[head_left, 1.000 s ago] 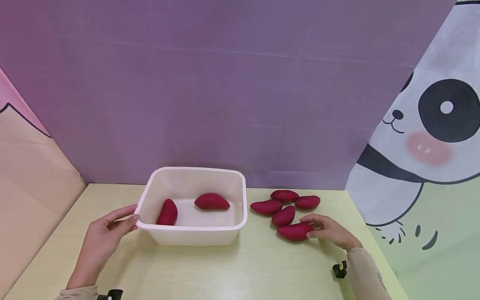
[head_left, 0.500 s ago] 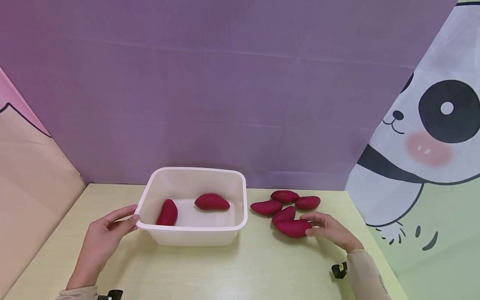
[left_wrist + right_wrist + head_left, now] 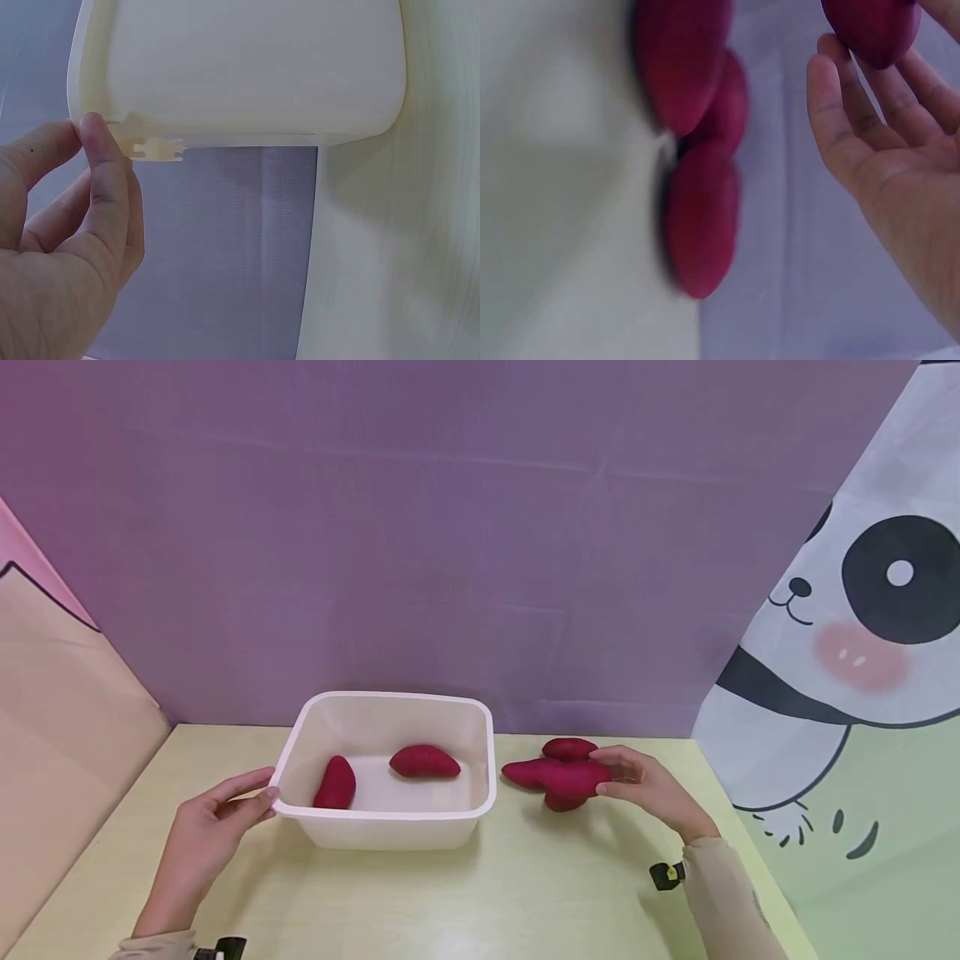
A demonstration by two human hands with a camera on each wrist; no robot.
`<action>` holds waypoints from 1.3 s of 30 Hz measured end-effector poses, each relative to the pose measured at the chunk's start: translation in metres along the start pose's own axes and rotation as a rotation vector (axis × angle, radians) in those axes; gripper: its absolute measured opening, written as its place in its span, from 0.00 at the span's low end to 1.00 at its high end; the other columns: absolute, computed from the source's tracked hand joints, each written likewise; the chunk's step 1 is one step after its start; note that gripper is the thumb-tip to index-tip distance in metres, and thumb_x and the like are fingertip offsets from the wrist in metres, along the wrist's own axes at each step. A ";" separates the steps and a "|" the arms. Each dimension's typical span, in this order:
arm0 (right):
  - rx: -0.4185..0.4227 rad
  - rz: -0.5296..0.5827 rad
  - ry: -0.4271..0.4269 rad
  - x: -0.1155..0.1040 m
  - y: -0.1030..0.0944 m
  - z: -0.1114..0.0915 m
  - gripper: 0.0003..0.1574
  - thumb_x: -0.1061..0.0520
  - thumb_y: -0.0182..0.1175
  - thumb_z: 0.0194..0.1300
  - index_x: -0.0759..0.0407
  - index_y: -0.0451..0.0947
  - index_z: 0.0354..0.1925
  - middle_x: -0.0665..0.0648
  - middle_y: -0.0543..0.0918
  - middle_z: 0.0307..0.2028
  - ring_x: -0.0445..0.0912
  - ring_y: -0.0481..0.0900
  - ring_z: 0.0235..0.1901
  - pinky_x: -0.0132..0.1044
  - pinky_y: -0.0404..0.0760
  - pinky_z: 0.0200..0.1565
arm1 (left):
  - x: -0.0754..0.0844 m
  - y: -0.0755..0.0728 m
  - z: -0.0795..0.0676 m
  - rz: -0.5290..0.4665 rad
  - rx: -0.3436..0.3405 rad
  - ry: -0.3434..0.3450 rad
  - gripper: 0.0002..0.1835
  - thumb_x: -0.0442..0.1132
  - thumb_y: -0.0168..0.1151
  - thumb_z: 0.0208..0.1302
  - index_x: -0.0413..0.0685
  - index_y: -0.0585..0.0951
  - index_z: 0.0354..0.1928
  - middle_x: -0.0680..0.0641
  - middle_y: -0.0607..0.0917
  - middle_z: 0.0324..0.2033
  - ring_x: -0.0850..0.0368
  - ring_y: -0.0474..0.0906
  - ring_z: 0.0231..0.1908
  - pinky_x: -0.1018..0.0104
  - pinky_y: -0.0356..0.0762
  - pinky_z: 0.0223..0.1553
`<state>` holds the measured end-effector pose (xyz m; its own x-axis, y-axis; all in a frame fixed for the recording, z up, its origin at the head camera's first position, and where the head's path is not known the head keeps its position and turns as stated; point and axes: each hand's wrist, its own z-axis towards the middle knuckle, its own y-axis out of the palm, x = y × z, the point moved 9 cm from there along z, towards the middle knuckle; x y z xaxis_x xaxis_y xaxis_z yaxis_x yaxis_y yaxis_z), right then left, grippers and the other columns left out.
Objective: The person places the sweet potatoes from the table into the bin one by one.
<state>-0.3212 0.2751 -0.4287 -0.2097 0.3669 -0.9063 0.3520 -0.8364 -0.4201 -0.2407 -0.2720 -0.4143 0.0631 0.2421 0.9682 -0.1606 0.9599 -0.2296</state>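
Observation:
My left hand pinches the left rim of a white plastic bin, thumb and fingers on its edge in the left wrist view. Two dark red sweet potatoes, one at the left and one toward the back right, lie inside it. My right hand holds another sweet potato by its right end, raised over the pile. In the right wrist view this held sweet potato is apart from those on the table. Below and behind it lie several more, one at the back, partly covered in the head view.
The pale wooden table carries everything. A purple cloth wall rises behind it, and a panda-printed panel stands at the right. A small black device is on my right wrist.
My right hand has lifted the front sweet potato off the table and moved it back and slightly left, over the others. The left hand and the bin have stayed in place.

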 end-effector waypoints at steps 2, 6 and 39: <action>0.000 0.001 -0.011 -0.011 0.001 0.007 0.31 0.56 0.70 0.65 0.57 0.74 0.64 0.56 0.77 0.61 0.54 0.78 0.57 0.42 0.84 0.55 | 0.000 -0.001 0.000 -0.006 0.002 0.002 0.25 0.40 0.69 0.67 0.33 0.79 0.61 0.59 0.87 0.42 0.64 0.86 0.37 0.75 0.85 0.43; 0.019 0.002 0.002 -0.031 0.002 0.022 0.31 0.54 0.71 0.64 0.51 0.75 0.64 0.55 0.77 0.60 0.55 0.78 0.56 0.46 0.85 0.52 | 0.001 -0.001 -0.001 -0.015 0.003 -0.002 0.24 0.40 0.69 0.67 0.33 0.79 0.61 0.59 0.87 0.42 0.65 0.86 0.37 0.75 0.85 0.43; -0.198 -0.136 -0.227 -0.181 0.168 0.186 0.31 0.54 0.72 0.62 0.61 0.76 0.61 0.53 0.80 0.54 0.45 0.79 0.51 0.33 0.82 0.53 | 0.003 0.000 -0.001 0.000 0.008 -0.008 0.25 0.41 0.69 0.67 0.32 0.79 0.60 0.60 0.87 0.41 0.64 0.86 0.37 0.74 0.85 0.44</action>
<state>-0.3938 -0.0074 -0.3260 -0.4573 0.3507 -0.8172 0.4727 -0.6825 -0.5574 -0.2391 -0.2707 -0.4118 0.0550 0.2407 0.9690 -0.1687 0.9588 -0.2286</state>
